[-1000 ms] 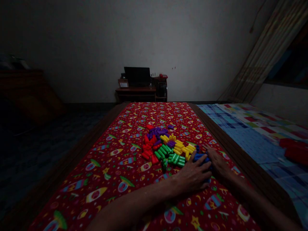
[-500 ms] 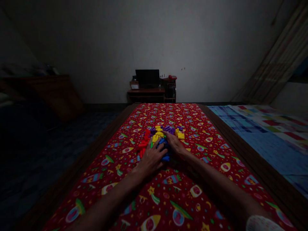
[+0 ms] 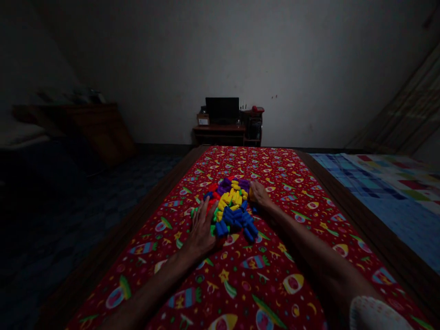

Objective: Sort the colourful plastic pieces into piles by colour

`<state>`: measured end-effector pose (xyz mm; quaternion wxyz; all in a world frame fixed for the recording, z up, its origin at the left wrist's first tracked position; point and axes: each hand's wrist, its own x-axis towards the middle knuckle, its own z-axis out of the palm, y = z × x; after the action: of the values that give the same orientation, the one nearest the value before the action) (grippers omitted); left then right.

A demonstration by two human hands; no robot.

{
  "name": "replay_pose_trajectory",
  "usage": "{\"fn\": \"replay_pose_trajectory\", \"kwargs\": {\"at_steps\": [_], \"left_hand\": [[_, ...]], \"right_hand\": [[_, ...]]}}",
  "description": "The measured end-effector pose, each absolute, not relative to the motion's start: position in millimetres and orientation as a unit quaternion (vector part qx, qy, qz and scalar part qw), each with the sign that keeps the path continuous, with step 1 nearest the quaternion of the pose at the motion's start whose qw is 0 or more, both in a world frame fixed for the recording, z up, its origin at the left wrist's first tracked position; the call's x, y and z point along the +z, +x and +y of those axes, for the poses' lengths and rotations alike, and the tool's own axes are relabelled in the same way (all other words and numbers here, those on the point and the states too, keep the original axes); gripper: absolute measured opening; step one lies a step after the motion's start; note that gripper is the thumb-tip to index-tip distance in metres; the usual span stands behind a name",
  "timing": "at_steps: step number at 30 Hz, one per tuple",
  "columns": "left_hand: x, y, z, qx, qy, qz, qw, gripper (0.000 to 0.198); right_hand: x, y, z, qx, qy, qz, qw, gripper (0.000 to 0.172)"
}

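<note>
A heap of small plastic pieces lies on the red patterned cloth (image 3: pixel 240 279). Yellow pieces (image 3: pixel 233 197) fill its middle, blue pieces (image 3: pixel 237 219) its near side, and purple pieces (image 3: pixel 225 184) its far side. Red and green ones show at the left. My left hand (image 3: pixel 202 227) rests against the heap's left side, fingers spread and touching pieces. At the right edge, my right hand (image 3: pixel 260 195) is bent beside the purple and yellow pieces. Its fingertips are mostly hidden, so I cannot tell whether it holds one.
The cloth covers a long table with a dark wooden edge (image 3: pixel 330 195). Beyond it, a monitor (image 3: pixel 222 110) stands on a small desk (image 3: pixel 220 129) by the wall. A bed with blue sheets (image 3: pixel 371 201) lies to the right, a wooden cabinet (image 3: pixel 99 133) to the left.
My hands have moved apart, the left one toward the heap's left side and the right one outward. More yellow and blue pieces now show between them. The view has shifted slightly.
</note>
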<state>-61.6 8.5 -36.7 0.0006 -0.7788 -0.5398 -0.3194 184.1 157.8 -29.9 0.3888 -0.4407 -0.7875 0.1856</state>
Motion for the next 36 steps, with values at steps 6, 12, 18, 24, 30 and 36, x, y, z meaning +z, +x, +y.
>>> {"fn": "replay_pose_trajectory", "kwargs": {"at_steps": [6,12,18,24,30,36], "left_hand": [[-32,-48,-3,-0.271,-0.809,-0.520,0.036,0.080],[-20,-71,17,-0.250,-0.784,-0.567,0.034,0.063],[-13,-124,51,-0.296,-0.782,-0.548,0.020,0.055],[-8,-171,119,-0.315,-0.675,-0.667,-0.011,0.054],[-3,-171,161,-0.287,-0.692,-0.654,-0.100,0.049],[-9,-146,174,-0.280,-0.716,-0.621,-0.153,0.054]], "right_hand": [[-17,111,127,0.324,-0.372,-0.780,0.384,0.066],[14,137,87,0.356,-0.317,-0.814,0.333,0.063],[-13,205,29,0.236,-0.317,-0.900,0.182,0.085],[-39,176,26,0.168,-0.308,-0.909,0.223,0.086],[-36,118,77,0.165,-0.295,-0.898,0.283,0.078],[-25,83,117,0.216,-0.304,-0.862,0.344,0.068]]}}
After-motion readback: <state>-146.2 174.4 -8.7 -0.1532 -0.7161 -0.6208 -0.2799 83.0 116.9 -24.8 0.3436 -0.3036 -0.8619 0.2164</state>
